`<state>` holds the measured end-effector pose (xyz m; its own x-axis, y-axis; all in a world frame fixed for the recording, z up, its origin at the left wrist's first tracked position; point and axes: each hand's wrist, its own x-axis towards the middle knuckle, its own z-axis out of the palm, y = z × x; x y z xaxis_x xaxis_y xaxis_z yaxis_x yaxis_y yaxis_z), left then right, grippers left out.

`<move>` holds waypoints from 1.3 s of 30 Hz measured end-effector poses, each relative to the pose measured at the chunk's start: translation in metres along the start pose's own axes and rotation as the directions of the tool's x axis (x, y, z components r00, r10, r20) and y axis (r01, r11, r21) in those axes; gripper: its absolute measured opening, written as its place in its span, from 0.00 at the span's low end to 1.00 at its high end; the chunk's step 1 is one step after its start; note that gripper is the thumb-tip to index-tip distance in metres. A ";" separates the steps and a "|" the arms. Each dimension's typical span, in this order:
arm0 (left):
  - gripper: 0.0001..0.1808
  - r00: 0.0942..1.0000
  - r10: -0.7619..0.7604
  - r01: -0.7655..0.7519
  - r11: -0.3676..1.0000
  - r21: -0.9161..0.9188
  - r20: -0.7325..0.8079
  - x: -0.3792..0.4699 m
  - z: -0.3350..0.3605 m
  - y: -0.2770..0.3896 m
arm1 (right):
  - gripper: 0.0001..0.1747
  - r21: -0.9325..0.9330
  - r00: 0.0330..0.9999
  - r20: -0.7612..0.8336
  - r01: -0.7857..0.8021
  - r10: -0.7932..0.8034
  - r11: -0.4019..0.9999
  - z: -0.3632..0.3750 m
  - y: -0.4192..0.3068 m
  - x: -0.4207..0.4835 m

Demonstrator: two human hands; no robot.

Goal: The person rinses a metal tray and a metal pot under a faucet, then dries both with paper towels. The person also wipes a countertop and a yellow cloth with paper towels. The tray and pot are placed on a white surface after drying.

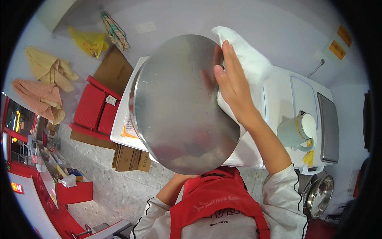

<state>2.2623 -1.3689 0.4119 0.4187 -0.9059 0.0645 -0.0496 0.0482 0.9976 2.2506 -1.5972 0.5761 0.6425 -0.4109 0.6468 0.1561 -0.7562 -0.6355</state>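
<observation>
A large round stainless steel vessel or lid [185, 107] fills the middle of the view, its broad flat face towards me. Small water drops and streaks mark the metal. Against its right edge, my right hand [234, 85] presses a white cloth [253, 56], fingers straight and close together. The cloth spreads out behind the hand and hangs down along the rim. My left forearm [171, 188] reaches under the near edge of the steel piece. That hand is hidden behind it, so its grip does not show.
Right on a white chest-like unit [277, 89] stand a pale green pitcher [291, 131], a yellow cloth [308, 158] and a dark flat panel [328, 128]. Steel basins [320, 197] sit below. Left are a folded red chair [92, 109], cardboard [131, 158] and hanging towels [38, 95].
</observation>
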 end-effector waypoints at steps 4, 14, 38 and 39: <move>0.05 1.000 0.006 -0.006 1.000 -0.007 0.003 0.004 -0.002 -0.001 | 0.43 0.104 0.999 -0.021 0.051 -0.049 0.993 0.015 -0.023 0.008; 0.03 0.999 -0.027 0.028 0.999 -0.036 0.018 0.007 0.004 0.005 | 0.48 0.175 0.688 0.400 0.591 -0.605 0.788 0.014 -0.087 -0.044; 0.21 0.996 -0.065 0.049 0.965 0.259 0.053 0.017 0.018 0.022 | 0.38 -0.160 0.849 0.332 0.479 -0.410 0.863 0.002 -0.042 0.027; 0.20 0.999 0.001 -0.011 0.969 0.246 0.041 0.014 0.017 0.023 | 0.35 -0.032 0.914 0.203 0.365 -0.352 0.930 0.009 -0.034 0.048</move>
<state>2.2513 -1.3880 0.4348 0.3809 -0.9224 0.0641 -0.2760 -0.0473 0.9600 2.2823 -1.5866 0.6248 0.6844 -0.0065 0.7291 0.3556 -0.8700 -0.3415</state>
